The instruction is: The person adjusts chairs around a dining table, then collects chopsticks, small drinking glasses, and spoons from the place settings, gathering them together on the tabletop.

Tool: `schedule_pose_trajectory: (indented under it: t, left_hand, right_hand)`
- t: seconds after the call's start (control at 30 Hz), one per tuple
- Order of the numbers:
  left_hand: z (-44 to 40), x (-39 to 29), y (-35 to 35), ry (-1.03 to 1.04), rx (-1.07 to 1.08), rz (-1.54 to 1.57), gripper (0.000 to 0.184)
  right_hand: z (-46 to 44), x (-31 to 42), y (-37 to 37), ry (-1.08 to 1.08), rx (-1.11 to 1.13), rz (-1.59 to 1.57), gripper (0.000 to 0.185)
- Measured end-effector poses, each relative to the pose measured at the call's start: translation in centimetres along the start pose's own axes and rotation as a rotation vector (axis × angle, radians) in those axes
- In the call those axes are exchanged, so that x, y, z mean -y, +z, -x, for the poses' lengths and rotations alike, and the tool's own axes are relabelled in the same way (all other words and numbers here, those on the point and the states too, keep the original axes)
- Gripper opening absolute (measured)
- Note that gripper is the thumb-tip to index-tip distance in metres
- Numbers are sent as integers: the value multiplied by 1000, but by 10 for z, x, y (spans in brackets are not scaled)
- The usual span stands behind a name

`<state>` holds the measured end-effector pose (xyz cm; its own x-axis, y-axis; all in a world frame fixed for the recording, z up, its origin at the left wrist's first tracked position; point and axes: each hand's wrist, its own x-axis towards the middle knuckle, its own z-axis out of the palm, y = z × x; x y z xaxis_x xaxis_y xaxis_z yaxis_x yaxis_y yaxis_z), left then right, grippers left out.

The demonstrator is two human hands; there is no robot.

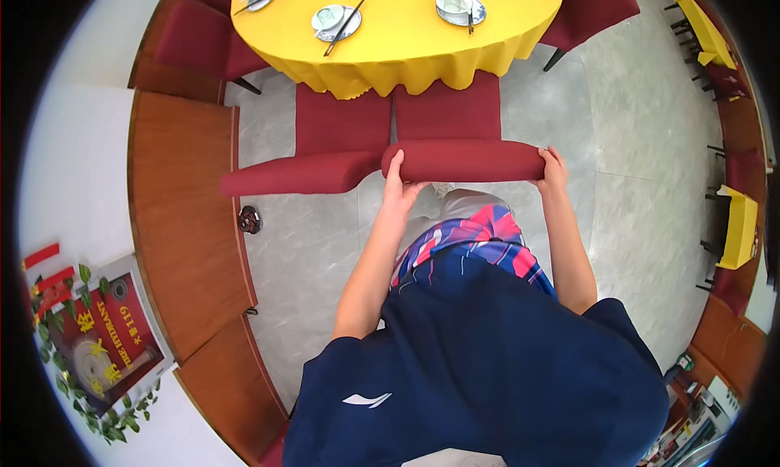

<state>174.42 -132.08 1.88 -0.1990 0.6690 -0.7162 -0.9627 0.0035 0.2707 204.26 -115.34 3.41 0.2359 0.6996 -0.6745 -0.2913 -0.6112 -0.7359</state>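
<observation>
Both my hands grip the backrest of a dark red upholstered chair [463,160], one at each end. My left hand [400,183] wraps the left end, thumb on top and fingers underneath. At the right end, my right hand [552,170] closes round the corner. This chair's seat [448,114] reaches under the edge of the yellow tablecloth [406,69]. Close beside it on the left stands a second dark red chair [305,173], turned slightly, its seat also partly beneath the cloth.
Bowls on plates [337,24] with chopsticks lie on the round table. More red chairs [591,12] stand around it. A brown wood panel [183,215] lines the left wall, with a small dark round object [250,219] by its base. Yellow-covered tables [738,227] stand far right.
</observation>
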Motion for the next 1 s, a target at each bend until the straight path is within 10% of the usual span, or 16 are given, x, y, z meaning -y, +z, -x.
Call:
schedule_pose_trajectory:
  t: [1.0]
  left_hand:
    - [-151,-95,149,37,161,-110,80]
  right_hand:
    - [-136,97,167,-216,166,93,62]
